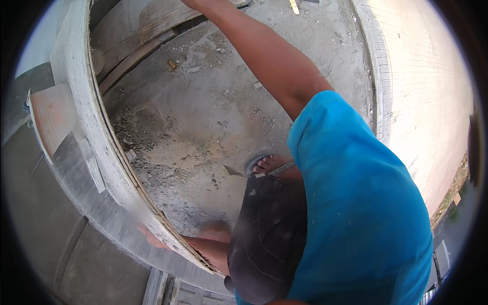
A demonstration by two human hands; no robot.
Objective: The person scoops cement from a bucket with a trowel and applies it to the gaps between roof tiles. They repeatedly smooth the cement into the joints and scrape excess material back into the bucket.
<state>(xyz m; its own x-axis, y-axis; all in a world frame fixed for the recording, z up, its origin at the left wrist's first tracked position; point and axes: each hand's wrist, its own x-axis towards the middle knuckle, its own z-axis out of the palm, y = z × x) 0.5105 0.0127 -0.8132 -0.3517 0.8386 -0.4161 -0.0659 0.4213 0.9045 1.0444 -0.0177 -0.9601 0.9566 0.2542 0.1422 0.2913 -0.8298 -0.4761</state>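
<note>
A long whitish board [99, 134] with a rough, layered edge rises in front of me and curves down the left side of the view. My left hand [153, 238] reaches across its edge low down and grips it; the fingers are blurred and partly hidden. My right arm, in a blue sleeve, stretches up and away. At the top rim, my right hand [194, 2] is mostly cut off, near the worn brown wooden piece [168, 18], so its fingers do not show.
Rough concrete floor [229, 109] lies below, strewn with grit and rubble [147, 132]. My sandalled foot [272, 165] stands there, beside a small dark shard [232, 171]. A pale ledge [422, 101] runs along the right. Beyond the board is an orange-stained panel [52, 117].
</note>
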